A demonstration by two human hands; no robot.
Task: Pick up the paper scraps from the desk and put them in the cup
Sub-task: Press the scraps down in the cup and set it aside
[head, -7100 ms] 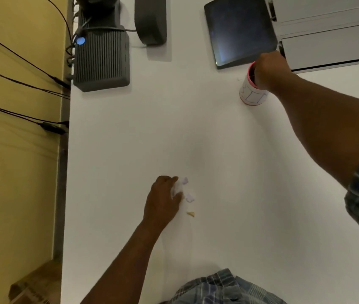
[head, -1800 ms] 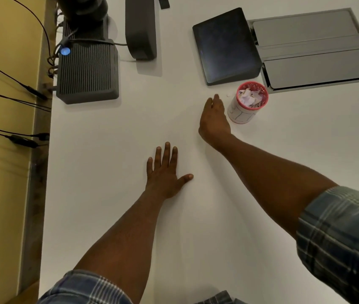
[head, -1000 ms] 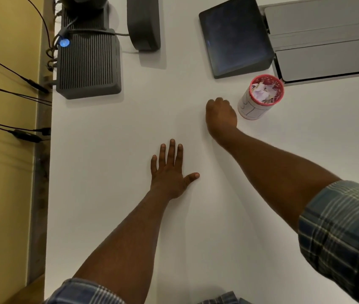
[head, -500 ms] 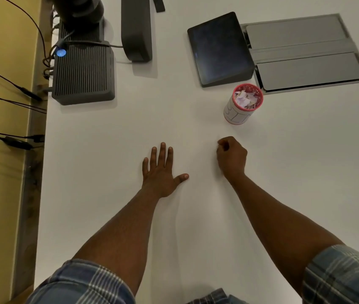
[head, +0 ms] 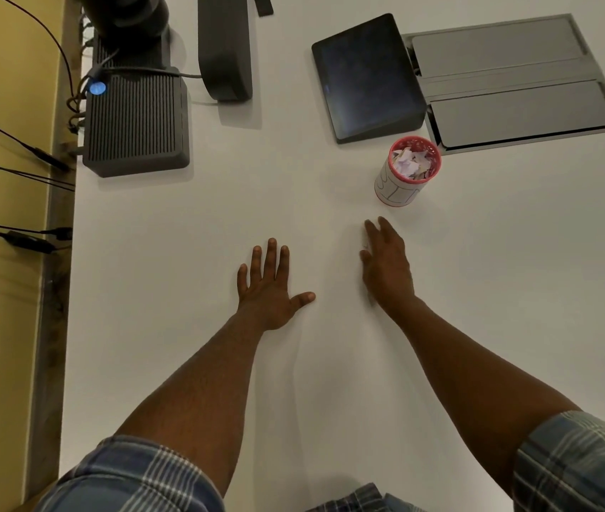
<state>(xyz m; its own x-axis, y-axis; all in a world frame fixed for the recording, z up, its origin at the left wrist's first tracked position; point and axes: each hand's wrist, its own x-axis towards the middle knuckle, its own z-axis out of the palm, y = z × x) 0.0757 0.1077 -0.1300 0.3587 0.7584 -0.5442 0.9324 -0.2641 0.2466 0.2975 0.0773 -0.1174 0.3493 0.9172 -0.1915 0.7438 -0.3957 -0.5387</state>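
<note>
A white cup with a red rim (head: 397, 190) stands on the white desk (head: 182, 234), below the dark tablet. Paper scraps (head: 412, 163) fill it to the top. My left hand (head: 271, 286) lies flat on the desk with its fingers spread, holding nothing. My right hand (head: 386, 264) rests beside it, fingers straight, a short way in front of the cup and apart from it. I see no loose scraps on the desk around my hands.
A dark ribbed box with a blue light (head: 134, 123) and cables sits at the back left. A dark stand (head: 225, 46), a tablet (head: 367, 75) and a grey floor-box lid (head: 515, 83) line the back. The desk's left edge runs along a yellow wall.
My right hand has drawn back from beside the cup toward me and uncurled from a fist to straight fingers. My left hand has stayed flat in place.
</note>
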